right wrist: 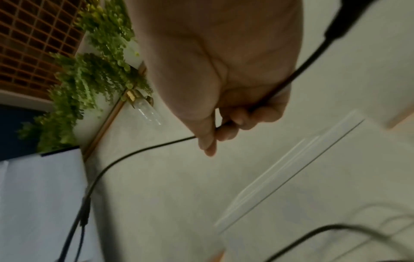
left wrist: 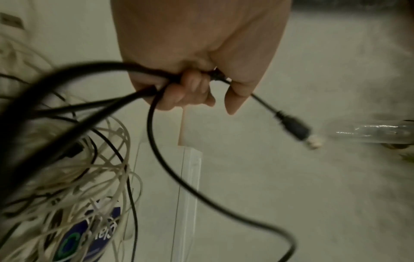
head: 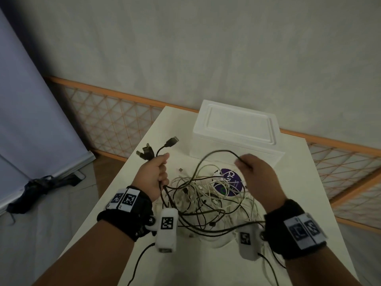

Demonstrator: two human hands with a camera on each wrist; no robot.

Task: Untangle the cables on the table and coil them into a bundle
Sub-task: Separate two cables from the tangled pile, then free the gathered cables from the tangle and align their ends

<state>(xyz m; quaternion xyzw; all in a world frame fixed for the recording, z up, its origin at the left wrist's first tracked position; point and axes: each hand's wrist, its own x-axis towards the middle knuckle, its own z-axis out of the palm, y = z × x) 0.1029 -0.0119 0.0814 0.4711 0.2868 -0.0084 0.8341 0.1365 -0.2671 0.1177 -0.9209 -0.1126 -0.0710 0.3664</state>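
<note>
Left hand (head: pixel 153 176): mine, fist closed round several black cables (left wrist: pixel 94 99), plug ends (head: pixel 156 148) fanning out above knuckles. Right hand (head: pixel 257 176): mine, thumb and fingertips pinching one thin black cable (right wrist: pixel 143 150), which arcs leftward, raised above heap. Tangle of white and black cables (head: pixel 206 201): on white worktop (head: pixel 99 230), between both wrists. Round purple label (head: pixel 229 182): under tangle. White foam box (head: pixel 237 131): lid on, at far end of worktop, behind tangle.
</note>
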